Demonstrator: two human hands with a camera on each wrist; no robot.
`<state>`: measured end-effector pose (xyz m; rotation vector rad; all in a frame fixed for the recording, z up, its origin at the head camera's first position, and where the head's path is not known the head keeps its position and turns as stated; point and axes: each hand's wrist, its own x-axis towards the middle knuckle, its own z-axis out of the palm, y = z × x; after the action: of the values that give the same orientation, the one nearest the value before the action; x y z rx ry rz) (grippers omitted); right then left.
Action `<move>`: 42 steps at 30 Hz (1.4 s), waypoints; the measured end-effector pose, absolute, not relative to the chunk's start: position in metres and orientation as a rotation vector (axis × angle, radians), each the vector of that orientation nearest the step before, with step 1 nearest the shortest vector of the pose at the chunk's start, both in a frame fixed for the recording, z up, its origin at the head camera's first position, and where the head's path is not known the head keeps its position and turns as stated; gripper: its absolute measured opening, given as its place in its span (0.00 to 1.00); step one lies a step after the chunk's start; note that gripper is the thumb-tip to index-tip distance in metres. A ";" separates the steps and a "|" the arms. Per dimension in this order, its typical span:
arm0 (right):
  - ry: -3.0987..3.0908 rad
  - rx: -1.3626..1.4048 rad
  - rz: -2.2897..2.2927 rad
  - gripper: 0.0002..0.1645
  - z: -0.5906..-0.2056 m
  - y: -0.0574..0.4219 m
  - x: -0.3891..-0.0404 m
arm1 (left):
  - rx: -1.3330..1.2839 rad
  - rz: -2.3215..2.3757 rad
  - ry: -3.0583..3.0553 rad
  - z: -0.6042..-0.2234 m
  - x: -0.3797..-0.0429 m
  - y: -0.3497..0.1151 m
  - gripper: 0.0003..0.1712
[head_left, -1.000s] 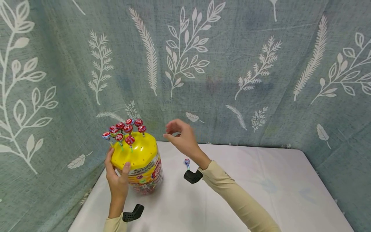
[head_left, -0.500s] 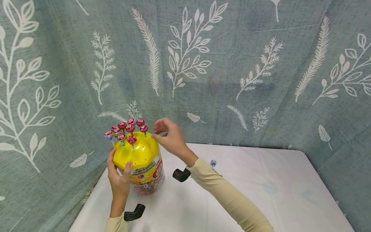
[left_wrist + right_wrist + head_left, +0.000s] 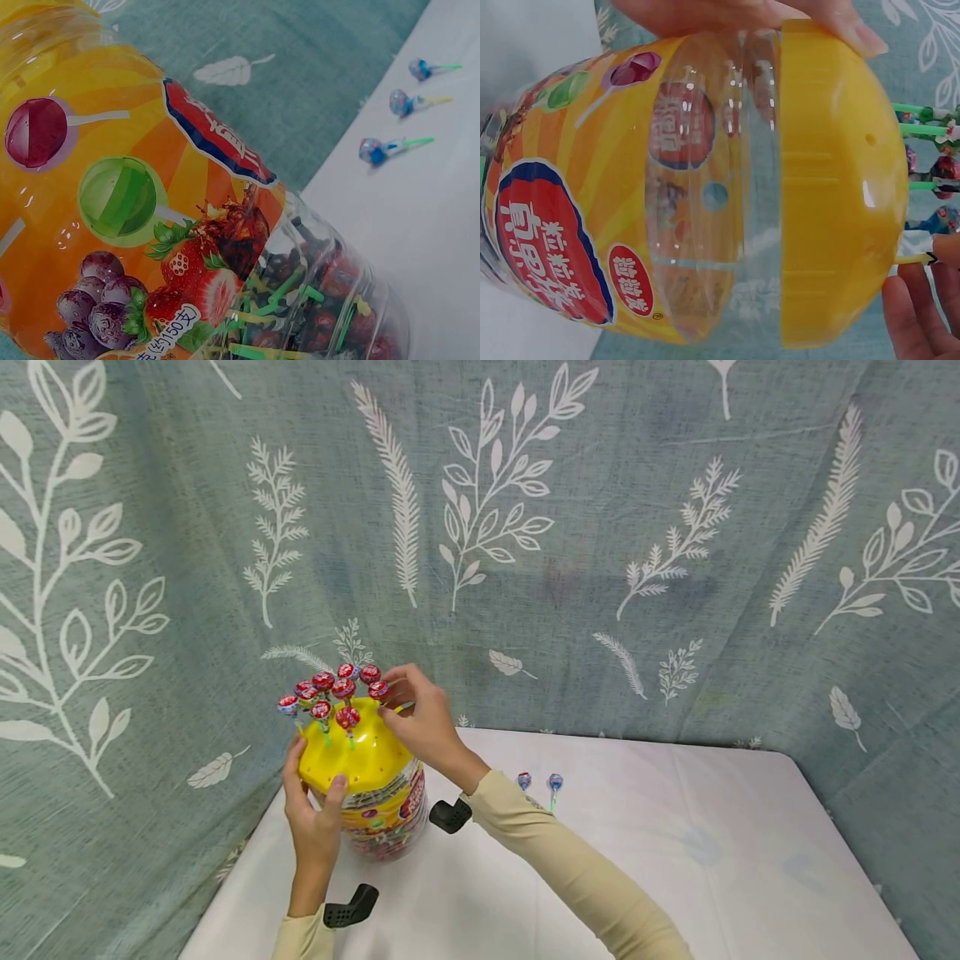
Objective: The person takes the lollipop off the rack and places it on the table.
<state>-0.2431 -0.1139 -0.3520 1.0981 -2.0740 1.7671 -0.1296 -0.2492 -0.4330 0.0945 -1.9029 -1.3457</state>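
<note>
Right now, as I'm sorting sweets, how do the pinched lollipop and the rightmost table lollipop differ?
The pinched lollipop stands upright at the lid; the table lollipop lies flat. The right hand holds the pinched lollipop; no hand touches the table lollipop. The pinched lollipop's head looks red, the table lollipop's bluish. Both look wrapped.

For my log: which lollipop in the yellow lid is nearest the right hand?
The rightmost red lollipop of the cluster in the head view, at the right hand; the other lollipops in the yellow lid stand farther left.
</note>
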 end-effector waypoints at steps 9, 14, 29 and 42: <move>-2.052 1.113 1.766 0.19 -0.351 -0.114 -0.242 | 0.088 -1.340 -1.901 -0.433 -0.130 -0.248 0.39; -2.039 1.122 1.774 0.19 -0.353 -0.114 -0.243 | 0.083 -1.337 -1.895 -0.432 -0.129 -0.247 0.39; -1.880 1.148 1.846 0.17 -0.328 -0.100 -0.227 | 0.097 -1.333 -1.885 -0.453 -0.141 -0.259 0.40; -1.885 1.149 1.906 0.18 -0.306 -0.068 -0.218 | 0.098 -1.305 -1.891 -0.465 -0.147 -0.266 0.41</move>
<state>-0.2176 -0.0680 -0.3056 1.1493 -1.8846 1.9055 -0.1467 -0.2657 -0.4649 0.0979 -1.8912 -1.3046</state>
